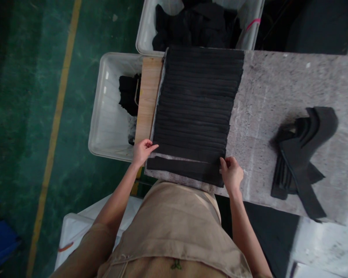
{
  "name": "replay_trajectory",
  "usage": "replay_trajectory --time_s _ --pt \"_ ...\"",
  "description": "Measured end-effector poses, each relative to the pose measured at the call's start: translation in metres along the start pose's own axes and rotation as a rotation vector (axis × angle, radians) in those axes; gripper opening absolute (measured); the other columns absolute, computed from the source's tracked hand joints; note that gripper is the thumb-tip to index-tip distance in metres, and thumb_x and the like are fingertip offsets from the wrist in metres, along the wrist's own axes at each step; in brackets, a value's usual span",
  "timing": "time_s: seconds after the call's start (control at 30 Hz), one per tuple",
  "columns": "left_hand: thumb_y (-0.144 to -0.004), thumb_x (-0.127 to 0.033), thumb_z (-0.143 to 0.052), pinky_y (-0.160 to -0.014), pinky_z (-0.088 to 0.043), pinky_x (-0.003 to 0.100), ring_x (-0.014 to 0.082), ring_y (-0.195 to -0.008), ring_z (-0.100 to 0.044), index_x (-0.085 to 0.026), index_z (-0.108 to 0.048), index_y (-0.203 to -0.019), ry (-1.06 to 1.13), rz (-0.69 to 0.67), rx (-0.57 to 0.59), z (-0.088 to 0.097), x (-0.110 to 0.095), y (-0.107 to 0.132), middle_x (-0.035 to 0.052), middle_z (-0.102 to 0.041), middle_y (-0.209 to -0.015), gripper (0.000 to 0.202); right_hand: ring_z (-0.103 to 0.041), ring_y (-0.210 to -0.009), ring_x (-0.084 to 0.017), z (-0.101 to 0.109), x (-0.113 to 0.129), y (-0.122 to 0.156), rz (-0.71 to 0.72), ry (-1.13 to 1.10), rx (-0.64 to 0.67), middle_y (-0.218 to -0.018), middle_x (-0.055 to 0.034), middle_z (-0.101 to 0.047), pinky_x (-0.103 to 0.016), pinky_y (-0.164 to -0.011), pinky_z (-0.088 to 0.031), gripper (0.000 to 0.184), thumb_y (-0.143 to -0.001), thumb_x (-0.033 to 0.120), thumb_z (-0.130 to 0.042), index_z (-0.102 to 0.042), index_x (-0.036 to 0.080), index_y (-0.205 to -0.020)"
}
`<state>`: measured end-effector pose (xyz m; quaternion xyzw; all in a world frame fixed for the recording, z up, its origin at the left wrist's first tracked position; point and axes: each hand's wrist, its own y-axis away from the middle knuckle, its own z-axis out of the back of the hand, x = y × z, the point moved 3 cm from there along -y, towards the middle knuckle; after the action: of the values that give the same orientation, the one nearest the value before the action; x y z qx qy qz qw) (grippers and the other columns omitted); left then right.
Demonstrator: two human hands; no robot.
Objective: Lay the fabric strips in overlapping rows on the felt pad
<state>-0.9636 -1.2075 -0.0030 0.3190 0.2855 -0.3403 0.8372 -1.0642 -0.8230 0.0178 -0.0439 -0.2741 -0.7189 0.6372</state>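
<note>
Overlapping rows of black strips point(197, 96) cover the left part of the grey speckled table. The lowest strip of these rows point(188, 151) runs between my two hands. My left hand point(142, 152) is closed at its left end, thumb and fingers pinched on the edge. At the right end my right hand point(232, 174) pinches the corner between thumb and fingers. Nearer my body a separate black strip point(185, 169) lies flat, a thin gap of table showing above it; its right end is close to my right hand.
A loose pile of black strips point(300, 158) lies on the right of the table point(258, 116). A wooden board point(149, 96) edges the table's left side. White bins point(108, 108) with black pieces stand left and beyond. A beige apron point(174, 224) covers my front.
</note>
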Motion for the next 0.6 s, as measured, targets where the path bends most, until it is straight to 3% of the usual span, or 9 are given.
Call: replay_trajectory --time_s 0.33,0.6 --pt "-0.063 -0.044 -0.077 -0.050 -0.036 0.020 0.0086 -0.048 -0.047 -0.018 -0.055 -0.073 0.053 0.027 -0.017 -0.0035 0.0018 -0.0025 -0.0063 -0.051 -0.055 0.035 -0.048 -0.055 -0.013 -0.0007 0.0047 0.0011 -0.013 0.119 0.007 -0.070 -0.0024 -0.061 -0.025 -0.055 -0.023 0.030 -0.093 0.044 -0.046 -0.060 0.018 -0.089" --pt "-0.071 -0.044 -0.070 -0.042 -0.033 0.019 0.0068 -0.042 -0.044 -0.018 -0.055 -0.074 0.175 0.019 0.034 -0.0034 0.0017 -0.0003 -0.0054 -0.053 -0.056 0.030 -0.051 -0.058 -0.014 -0.0006 0.0051 0.0000 -0.032 0.107 0.012 -0.073 -0.0027 -0.063 -0.025 -0.056 -0.024 0.027 -0.092 0.043 -0.048 -0.059 0.019 -0.088"
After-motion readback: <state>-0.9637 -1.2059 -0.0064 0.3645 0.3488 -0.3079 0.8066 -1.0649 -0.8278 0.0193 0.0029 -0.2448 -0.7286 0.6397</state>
